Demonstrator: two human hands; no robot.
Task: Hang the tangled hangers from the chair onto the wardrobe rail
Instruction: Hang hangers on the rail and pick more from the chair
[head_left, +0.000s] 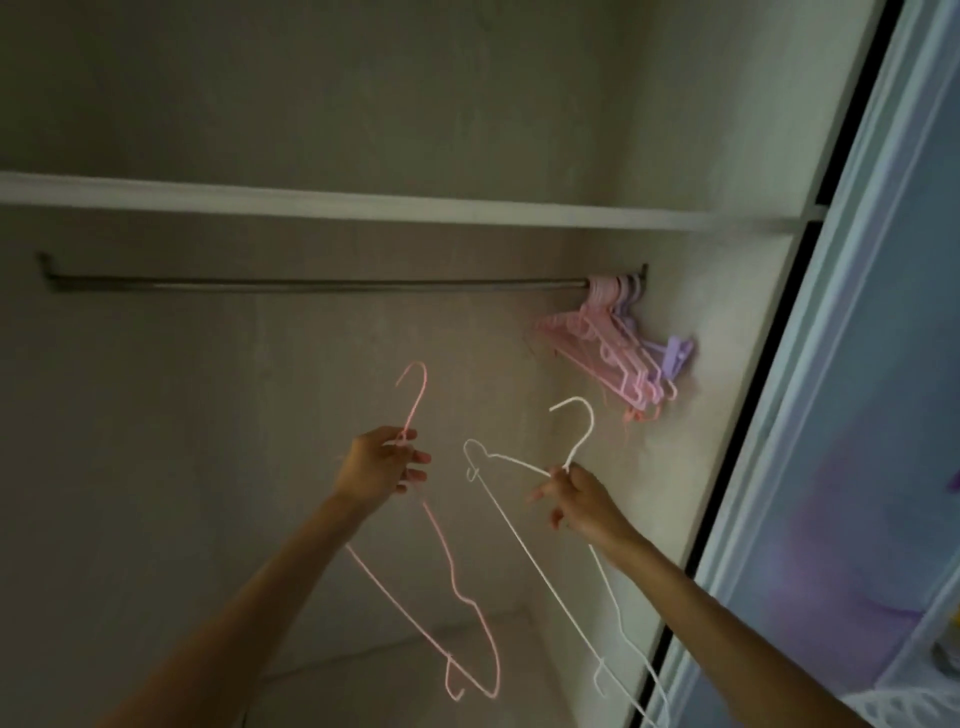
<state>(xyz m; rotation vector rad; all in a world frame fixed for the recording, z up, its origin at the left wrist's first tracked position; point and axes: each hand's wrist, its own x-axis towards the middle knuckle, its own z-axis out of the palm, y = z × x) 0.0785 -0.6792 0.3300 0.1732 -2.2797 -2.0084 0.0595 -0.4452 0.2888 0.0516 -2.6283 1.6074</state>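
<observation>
In the head view the left hand (387, 460) is raised inside the wardrobe, its fingers curled round the neck of a pink hanger (452, 577); the hook stands above the hand and the body hangs down below the wrist. To its right the right hand (576, 499) pinches the neck of a white hanger (540, 556), hook up, frame slanting down to the right; the two hangers are apart. Farther and higher, the wardrobe rail (311, 284) runs left to right under a white shelf (363, 203); a bunch of pink and purple hangers (618, 348) hangs at its right end, by the side wall; both held hangers are below the rail, not touching it.
</observation>
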